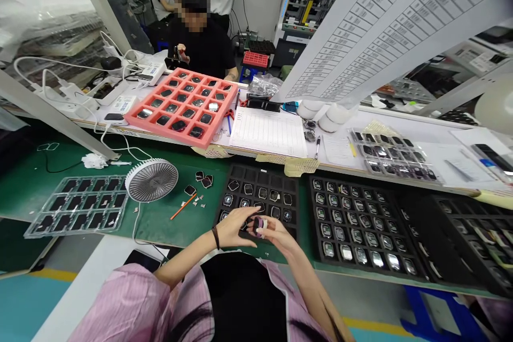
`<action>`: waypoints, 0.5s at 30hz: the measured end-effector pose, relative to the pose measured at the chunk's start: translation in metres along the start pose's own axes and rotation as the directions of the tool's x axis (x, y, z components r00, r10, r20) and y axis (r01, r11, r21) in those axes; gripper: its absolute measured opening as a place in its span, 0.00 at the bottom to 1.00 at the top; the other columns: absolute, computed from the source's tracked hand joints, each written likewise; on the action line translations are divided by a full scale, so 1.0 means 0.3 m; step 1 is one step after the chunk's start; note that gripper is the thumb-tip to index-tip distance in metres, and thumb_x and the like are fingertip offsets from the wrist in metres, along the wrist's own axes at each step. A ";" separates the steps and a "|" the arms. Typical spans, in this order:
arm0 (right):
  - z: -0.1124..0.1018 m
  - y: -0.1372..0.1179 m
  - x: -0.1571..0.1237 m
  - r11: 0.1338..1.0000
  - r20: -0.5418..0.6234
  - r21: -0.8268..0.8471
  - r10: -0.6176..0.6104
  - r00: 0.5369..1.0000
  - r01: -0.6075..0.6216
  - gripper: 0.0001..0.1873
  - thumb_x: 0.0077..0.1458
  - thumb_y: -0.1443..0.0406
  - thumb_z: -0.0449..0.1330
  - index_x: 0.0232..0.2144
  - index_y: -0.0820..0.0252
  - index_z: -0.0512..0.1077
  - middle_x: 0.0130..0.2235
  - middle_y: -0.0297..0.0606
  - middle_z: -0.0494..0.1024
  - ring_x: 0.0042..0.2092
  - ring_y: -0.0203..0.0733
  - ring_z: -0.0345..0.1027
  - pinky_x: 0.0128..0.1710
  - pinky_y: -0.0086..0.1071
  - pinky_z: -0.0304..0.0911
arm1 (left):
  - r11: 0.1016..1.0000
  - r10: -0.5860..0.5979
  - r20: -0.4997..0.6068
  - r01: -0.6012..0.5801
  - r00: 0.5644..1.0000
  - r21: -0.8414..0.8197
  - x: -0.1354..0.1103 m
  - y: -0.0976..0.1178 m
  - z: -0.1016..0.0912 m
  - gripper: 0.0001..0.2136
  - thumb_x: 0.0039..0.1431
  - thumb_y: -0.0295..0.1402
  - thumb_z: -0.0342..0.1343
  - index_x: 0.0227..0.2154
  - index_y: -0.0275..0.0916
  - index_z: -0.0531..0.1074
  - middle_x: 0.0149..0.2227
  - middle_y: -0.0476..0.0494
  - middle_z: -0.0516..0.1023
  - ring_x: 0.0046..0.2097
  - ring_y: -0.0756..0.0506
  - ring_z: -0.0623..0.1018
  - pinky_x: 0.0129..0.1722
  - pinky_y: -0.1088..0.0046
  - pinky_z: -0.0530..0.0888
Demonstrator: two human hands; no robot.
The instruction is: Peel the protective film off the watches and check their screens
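My right hand (276,234) pinches a small dark watch-like piece (257,225) with a purplish and pale edge; its exact kind is hard to make out. Beside it, my left hand (233,227) curves around the piece's left side with fingers and thumb apart, seemingly not gripping it. Both hands hover over the near part of a black foam tray (292,181), whose pockets hold several watch faces (287,215). My hands cover some of the nearer pockets.
Left are a small fan (152,180), an orange stick (183,206) and a clear tray (30,231) of dark parts. Another black tray (316,256) of watch cases lies right. On the shelf are a pink tray (206,136) and a paper form (268,131). A person sits opposite.
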State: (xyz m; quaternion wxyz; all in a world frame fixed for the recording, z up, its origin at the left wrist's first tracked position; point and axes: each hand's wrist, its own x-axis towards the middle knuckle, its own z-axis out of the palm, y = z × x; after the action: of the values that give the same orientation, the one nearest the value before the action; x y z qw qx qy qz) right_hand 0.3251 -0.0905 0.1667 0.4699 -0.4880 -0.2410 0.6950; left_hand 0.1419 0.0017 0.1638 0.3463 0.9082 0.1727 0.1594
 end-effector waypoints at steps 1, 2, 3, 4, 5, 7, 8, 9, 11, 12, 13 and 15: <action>-0.037 0.010 0.001 0.999 -0.070 -0.051 -0.014 0.997 0.010 0.24 0.37 0.62 0.73 0.39 0.61 0.75 0.40 0.43 0.80 0.43 0.49 0.75 0.48 0.43 0.67 | 0.994 -0.082 0.015 0.081 0.996 0.077 -0.007 -0.032 0.002 0.38 0.50 0.48 0.61 0.61 0.39 0.54 0.59 0.36 0.66 0.59 0.41 0.66 0.57 0.62 0.65; -0.080 0.020 0.003 0.994 -0.161 -0.107 -0.028 0.987 0.011 0.26 0.34 0.61 0.74 0.39 0.60 0.75 0.40 0.43 0.80 0.44 0.51 0.75 0.49 0.44 0.66 | 0.969 -0.187 0.016 0.181 0.982 0.166 -0.016 -0.070 0.004 0.33 0.55 0.47 0.57 0.60 0.39 0.56 0.57 0.37 0.67 0.57 0.41 0.67 0.55 0.63 0.66; -0.125 0.033 0.003 0.988 -0.256 -0.153 -0.037 0.966 -0.003 0.28 0.32 0.59 0.74 0.38 0.60 0.75 0.39 0.44 0.81 0.44 0.52 0.75 0.50 0.46 0.65 | 0.913 -0.314 0.003 0.301 0.949 0.274 -0.024 -0.111 0.008 0.25 0.62 0.44 0.50 0.59 0.41 0.59 0.55 0.39 0.69 0.55 0.43 0.69 0.53 0.65 0.67; -0.171 0.047 0.003 0.986 -0.311 -0.168 -0.034 0.950 -0.019 0.31 0.30 0.58 0.75 0.40 0.60 0.74 0.39 0.44 0.81 0.45 0.54 0.74 0.50 0.48 0.65 | 0.857 -0.406 -0.025 0.390 0.913 0.337 -0.033 -0.154 0.012 0.20 0.66 0.39 0.44 0.58 0.40 0.61 0.52 0.38 0.71 0.53 0.42 0.70 0.51 0.64 0.68; -0.216 0.062 0.002 0.985 -0.346 -0.170 -0.027 0.938 -0.035 0.35 0.30 0.56 0.74 0.44 0.60 0.73 0.38 0.45 0.81 0.44 0.55 0.75 0.49 0.50 0.65 | 0.806 -0.472 -0.049 0.453 0.880 0.381 -0.041 -0.195 0.018 0.19 0.67 0.35 0.39 0.58 0.38 0.62 0.49 0.36 0.72 0.50 0.41 0.71 0.48 0.63 0.69; -0.295 0.094 -0.004 0.985 -0.385 -0.160 -0.003 0.923 -0.064 0.50 0.31 0.55 0.74 0.58 0.58 0.62 0.37 0.44 0.81 0.44 0.54 0.75 0.49 0.50 0.65 | 0.732 -0.549 -0.076 0.523 0.832 0.437 -0.054 -0.264 0.033 0.21 0.68 0.33 0.34 0.60 0.38 0.60 0.44 0.34 0.72 0.46 0.39 0.72 0.44 0.61 0.69; -0.327 0.109 -0.007 0.985 -0.392 -0.151 0.017 0.920 -0.083 0.58 0.32 0.55 0.74 0.63 0.57 0.52 0.37 0.43 0.81 0.43 0.53 0.75 0.49 0.50 0.65 | 0.706 -0.571 -0.075 0.536 0.817 0.463 -0.057 -0.290 0.042 0.21 0.68 0.33 0.34 0.61 0.39 0.58 0.43 0.34 0.71 0.45 0.38 0.72 0.42 0.61 0.69; -0.354 0.121 -0.010 0.984 -0.389 -0.145 0.039 0.920 -0.103 0.65 0.32 0.55 0.74 0.66 0.56 0.43 0.36 0.42 0.81 0.43 0.52 0.76 0.50 0.49 0.65 | 0.686 -0.586 -0.070 0.540 0.807 0.488 -0.059 -0.311 0.052 0.22 0.68 0.35 0.35 0.62 0.42 0.57 0.43 0.35 0.71 0.45 0.38 0.71 0.42 0.61 0.68; -0.392 0.138 -0.015 0.984 -0.357 -0.131 0.070 0.932 -0.125 0.70 0.33 0.56 0.73 0.66 0.55 0.31 0.36 0.41 0.81 0.43 0.50 0.76 0.51 0.48 0.64 | 0.660 -0.603 -0.048 0.531 0.797 0.532 -0.058 -0.339 0.072 0.22 0.68 0.38 0.35 0.63 0.47 0.55 0.44 0.35 0.70 0.45 0.37 0.70 0.42 0.60 0.67; -0.405 0.140 -0.016 0.984 -0.324 -0.122 0.081 0.942 -0.126 0.71 0.34 0.56 0.73 0.66 0.54 0.28 0.37 0.40 0.80 0.42 0.49 0.76 0.51 0.48 0.64 | 0.649 -0.608 -0.038 0.525 0.793 0.551 -0.057 -0.349 0.081 0.22 0.68 0.39 0.35 0.63 0.48 0.54 0.45 0.34 0.70 0.46 0.36 0.70 0.42 0.60 0.67; -0.415 0.139 -0.017 0.986 -0.286 -0.112 0.088 0.954 -0.124 0.70 0.36 0.56 0.73 0.66 0.54 0.27 0.37 0.40 0.80 0.43 0.48 0.76 0.52 0.47 0.63 | 0.638 -0.614 -0.031 0.519 0.789 0.569 -0.056 -0.357 0.090 0.23 0.68 0.40 0.34 0.63 0.48 0.54 0.46 0.33 0.69 0.46 0.36 0.70 0.42 0.60 0.66; -0.429 0.128 -0.015 0.987 -0.203 -0.095 0.111 0.973 -0.132 0.69 0.38 0.56 0.72 0.65 0.53 0.25 0.37 0.38 0.80 0.43 0.46 0.76 0.53 0.47 0.63 | 0.617 -0.622 -0.024 0.508 0.783 0.601 -0.056 -0.368 0.104 0.23 0.68 0.40 0.32 0.64 0.48 0.52 0.47 0.32 0.69 0.46 0.35 0.69 0.43 0.58 0.65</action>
State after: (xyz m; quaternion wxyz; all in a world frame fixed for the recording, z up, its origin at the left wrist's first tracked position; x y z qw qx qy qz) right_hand 0.4259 -0.1273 0.0859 0.4210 -0.5927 -0.2000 0.6568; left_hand 0.1171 0.0541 0.0633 0.1008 0.8774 0.4573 -0.1041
